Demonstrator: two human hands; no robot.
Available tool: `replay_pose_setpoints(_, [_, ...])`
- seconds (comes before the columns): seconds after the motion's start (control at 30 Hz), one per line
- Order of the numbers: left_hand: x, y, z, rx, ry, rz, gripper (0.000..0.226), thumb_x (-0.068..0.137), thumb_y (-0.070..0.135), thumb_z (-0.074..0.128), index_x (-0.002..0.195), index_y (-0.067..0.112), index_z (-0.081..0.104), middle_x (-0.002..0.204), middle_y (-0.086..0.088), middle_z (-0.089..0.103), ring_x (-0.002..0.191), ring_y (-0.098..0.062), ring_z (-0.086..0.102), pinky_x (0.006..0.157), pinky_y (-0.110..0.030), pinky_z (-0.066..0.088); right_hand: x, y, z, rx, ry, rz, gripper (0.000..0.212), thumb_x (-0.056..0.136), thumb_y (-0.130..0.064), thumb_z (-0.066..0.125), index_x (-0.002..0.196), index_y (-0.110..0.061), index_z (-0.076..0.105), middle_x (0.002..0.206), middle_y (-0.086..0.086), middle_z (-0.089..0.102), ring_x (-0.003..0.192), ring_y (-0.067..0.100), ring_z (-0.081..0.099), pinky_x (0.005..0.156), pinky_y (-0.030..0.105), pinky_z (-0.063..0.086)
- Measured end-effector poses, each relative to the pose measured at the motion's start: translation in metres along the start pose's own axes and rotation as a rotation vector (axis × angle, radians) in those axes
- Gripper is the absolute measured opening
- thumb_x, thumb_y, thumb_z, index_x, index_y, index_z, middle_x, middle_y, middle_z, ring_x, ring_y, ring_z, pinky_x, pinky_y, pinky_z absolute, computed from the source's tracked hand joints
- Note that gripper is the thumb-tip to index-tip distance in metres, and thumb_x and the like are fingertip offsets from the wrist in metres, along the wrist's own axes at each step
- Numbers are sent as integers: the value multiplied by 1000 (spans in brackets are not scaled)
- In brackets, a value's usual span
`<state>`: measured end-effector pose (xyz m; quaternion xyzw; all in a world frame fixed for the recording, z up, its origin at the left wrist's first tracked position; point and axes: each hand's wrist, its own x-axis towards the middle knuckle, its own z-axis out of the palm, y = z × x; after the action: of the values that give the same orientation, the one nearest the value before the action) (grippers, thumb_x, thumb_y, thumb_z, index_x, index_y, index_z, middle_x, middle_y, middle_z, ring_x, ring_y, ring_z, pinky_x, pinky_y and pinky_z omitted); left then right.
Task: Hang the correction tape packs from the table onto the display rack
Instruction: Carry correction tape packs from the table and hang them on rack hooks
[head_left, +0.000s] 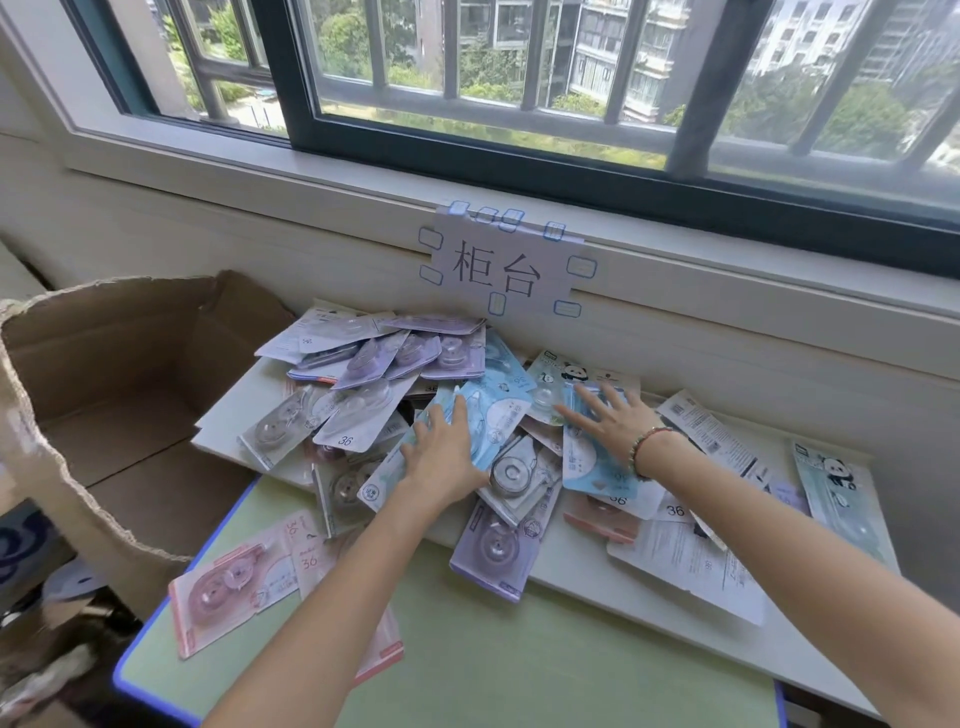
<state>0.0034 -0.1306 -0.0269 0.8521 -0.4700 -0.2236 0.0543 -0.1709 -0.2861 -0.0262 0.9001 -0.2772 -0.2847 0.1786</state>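
A loose pile of correction tape packs (374, 374) in purple, blue, pink and white covers the middle of the table (509, 649). My left hand (441, 452) lies flat, fingers straight, on a light blue pack (498, 410) in the pile's centre. My right hand (613, 421), a bead bracelet on its wrist, rests with spread fingers on another blue pack (587, 462) beside a panda-print pack (561, 379). Neither hand grips anything. No display rack is in view.
An open cardboard box (119, 374) stands at the left, against the table. A paper sign (501, 265) is taped to the wall under the window sill. More packs lie at the right, including a panda pack (836, 488). A pink pack (228, 592) lies front left.
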Motion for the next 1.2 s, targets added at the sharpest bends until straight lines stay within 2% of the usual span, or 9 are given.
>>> replay_pose_setpoints(0.13, [3,5,3,63,11,-22,105,83,43,69,153,13,-4,158,-17,7,143,-40,14,112,-58,25,-3,10,-11,11,-60,83,94,86,-21,67,152,-26,0,155,14,13,138,33,25,108,44,32])
replay_pose_setpoints(0.27, [4,13,5,97,61,-37,104,84,52,65,153,8,0,156,-20,14,143,-38,17,113,-54,23,-7,13,-10,171,-116,159,67,90,-26,61,145,-11,27,147,13,27,135,30,27,108,45,32])
replay_pose_setpoints(0.4, [2,17,3,-13,80,-59,109,83,48,69,152,1,-1,156,-24,11,145,-37,11,115,-50,18,-13,8,-1,364,-59,156,103,72,-64,67,147,-10,21,146,8,32,133,27,33,109,42,32])
replay_pose_setpoints(0.5, [-1,18,4,-60,80,-80,114,82,47,70,150,-2,-7,156,-24,4,146,-37,6,115,-51,17,-20,7,3,404,-46,158,113,65,-72,67,150,-22,12,146,12,31,132,30,31,105,41,35])
replay_pose_setpoints(0.63, [-9,18,9,-74,64,-97,115,83,47,70,149,-4,-9,156,-25,-1,146,-36,5,114,-51,21,-28,-1,7,460,37,214,103,63,-69,70,141,-17,26,131,12,36,119,29,40,101,39,38])
replay_pose_setpoints(0.8, [-24,11,16,-108,61,-76,115,80,46,74,150,-4,-2,156,-24,-4,145,-37,9,115,-51,19,-52,-20,9,607,160,349,94,68,-61,73,135,-12,29,131,7,38,122,26,41,105,41,33])
replay_pose_setpoints(0.9, [-38,8,16,-158,112,-44,112,79,42,75,150,-3,1,154,-24,3,143,-37,14,113,-52,19,-72,-37,12,719,223,431,102,65,-64,72,139,-15,23,130,4,38,123,25,38,108,42,28])
replay_pose_setpoints(1.0, [-56,2,11,-262,202,10,114,75,43,78,149,-1,2,146,-20,15,136,-35,26,111,-50,24,-94,-58,9,936,307,542,112,64,-58,77,147,-19,13,135,7,34,126,27,35,110,45,28])
replay_pose_setpoints(1.2, [-108,-23,17,-504,220,189,121,72,35,83,151,2,-2,147,-18,6,137,-37,28,116,-48,25,-161,-126,-6,1373,564,778,110,63,-48,84,145,-21,16,139,10,35,128,29,38,106,43,38])
